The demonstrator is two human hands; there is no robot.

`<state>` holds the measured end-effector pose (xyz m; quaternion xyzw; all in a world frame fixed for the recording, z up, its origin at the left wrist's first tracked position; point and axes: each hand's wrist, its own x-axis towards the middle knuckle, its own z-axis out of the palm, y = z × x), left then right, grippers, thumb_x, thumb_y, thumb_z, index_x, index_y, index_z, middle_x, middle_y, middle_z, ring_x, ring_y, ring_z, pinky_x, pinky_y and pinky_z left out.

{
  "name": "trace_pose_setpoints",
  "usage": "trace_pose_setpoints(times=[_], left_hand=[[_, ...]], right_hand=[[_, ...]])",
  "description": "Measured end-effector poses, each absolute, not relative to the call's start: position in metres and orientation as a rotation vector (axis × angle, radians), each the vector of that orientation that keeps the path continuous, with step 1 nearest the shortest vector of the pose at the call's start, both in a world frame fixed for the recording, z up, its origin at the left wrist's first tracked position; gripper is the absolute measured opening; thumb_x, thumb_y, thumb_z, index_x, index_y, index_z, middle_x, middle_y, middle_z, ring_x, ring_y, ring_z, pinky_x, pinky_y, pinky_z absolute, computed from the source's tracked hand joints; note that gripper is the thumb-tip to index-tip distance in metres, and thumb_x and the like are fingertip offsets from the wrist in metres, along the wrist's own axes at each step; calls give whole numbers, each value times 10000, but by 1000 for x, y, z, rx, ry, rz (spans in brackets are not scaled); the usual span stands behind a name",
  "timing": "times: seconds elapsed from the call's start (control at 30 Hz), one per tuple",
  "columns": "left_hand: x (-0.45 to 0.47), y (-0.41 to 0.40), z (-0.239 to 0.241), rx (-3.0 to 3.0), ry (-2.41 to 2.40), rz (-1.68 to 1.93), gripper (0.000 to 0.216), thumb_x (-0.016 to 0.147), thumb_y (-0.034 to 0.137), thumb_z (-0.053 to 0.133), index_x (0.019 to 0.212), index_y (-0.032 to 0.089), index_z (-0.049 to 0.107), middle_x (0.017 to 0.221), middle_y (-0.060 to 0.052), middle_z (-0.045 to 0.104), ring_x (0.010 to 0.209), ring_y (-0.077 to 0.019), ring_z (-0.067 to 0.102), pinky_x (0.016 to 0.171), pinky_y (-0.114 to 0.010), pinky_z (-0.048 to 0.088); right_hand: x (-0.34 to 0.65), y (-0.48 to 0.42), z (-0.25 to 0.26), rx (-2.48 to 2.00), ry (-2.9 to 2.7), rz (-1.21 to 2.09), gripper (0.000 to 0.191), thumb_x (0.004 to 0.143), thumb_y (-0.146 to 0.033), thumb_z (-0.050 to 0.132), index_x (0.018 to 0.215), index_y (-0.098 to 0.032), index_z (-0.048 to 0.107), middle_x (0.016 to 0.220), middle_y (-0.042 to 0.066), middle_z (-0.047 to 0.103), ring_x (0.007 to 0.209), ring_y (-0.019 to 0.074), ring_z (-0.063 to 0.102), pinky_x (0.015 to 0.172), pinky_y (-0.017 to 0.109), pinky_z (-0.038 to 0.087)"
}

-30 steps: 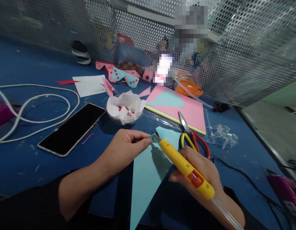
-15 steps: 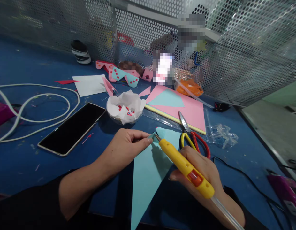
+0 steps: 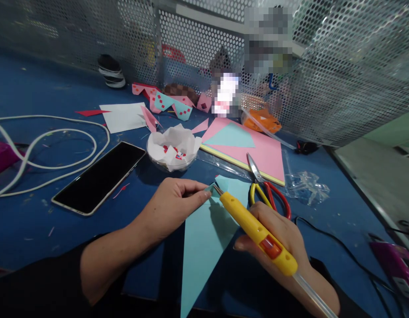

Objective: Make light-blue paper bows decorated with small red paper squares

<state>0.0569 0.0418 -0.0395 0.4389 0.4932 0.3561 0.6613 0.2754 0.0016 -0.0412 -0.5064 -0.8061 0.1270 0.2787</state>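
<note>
My left hand (image 3: 173,198) pinches the upper edge of a light-blue paper sheet (image 3: 204,247) between thumb and fingers. The sheet tapers to a point toward me, and its far part has a small folded flap. A yellow pen-shaped tool (image 3: 244,221) with a red switch is gripped in my right hand (image 3: 283,238). Its thin metal tip meets the paper right beside my left thumb; whether it presses or only touches, I cannot tell. From its rear end runs a clear cord or tube. Scissors (image 3: 270,194) with red and yellow handles lie just beyond my right hand.
A paper-lined bowl (image 3: 154,161) holds small red and white bits. Left of it lies a dark phone (image 3: 101,176) near a white cable (image 3: 105,137). Behind are a pink paper stack (image 3: 267,154), decorated paper pieces (image 3: 174,106) and a perforated metal screen (image 3: 197,26).
Almost nothing differs. Both hands, the paper and the tool keep their places, with only a very slight shift of the tool's rear end.
</note>
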Motion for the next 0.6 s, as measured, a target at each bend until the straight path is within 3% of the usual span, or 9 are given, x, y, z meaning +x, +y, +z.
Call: trace_pose_setpoints(times=[0.3, 0.6], left_hand=[[57, 42, -41, 1021, 1110, 814, 156, 796, 279, 748, 932, 251, 821, 708, 7, 781, 583, -98, 635, 545, -170, 472], [56, 42, -40, 987, 1092, 815, 153, 804, 284, 755, 939, 249, 818, 712, 11, 779, 592, -92, 645, 547, -162, 481]], right_hand=[[275, 2, -40, -1336, -2203, 321, 487, 878, -684, 532, 680, -242, 479, 557, -45, 504, 416, 103, 466, 383, 235, 330], [279, 0, -42, -1353, -2189, 323, 401, 897, -581, 592, 721, -239, 476, 597, -63, 502, 441, 89, 457, 408, 223, 330]])
